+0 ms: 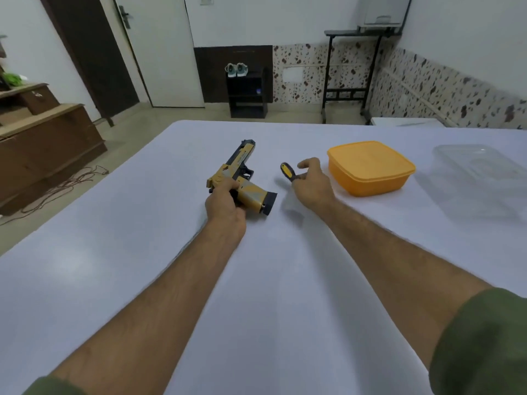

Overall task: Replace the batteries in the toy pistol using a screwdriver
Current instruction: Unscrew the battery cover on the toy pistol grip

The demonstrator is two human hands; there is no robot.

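Observation:
A yellow and black toy pistol (242, 178) lies on its side on the white table (142, 252), barrel pointing away from me. My left hand (225, 203) grips it at the rear, where the slide meets the handle. To its right, my right hand (310, 183) holds a screwdriver (287, 171) with a black and yellow handle. Its handle sticks up and to the left; the shaft is hidden by my fingers. My thumb and forefinger are spread apart above it.
An orange lidded box (370, 166) stands just right of my right hand. A clear plastic container (479, 178) sits at the table's far right. Beyond the table are a brown cabinet (42, 143), a small black shelf (248, 92) and a black stand (353, 75).

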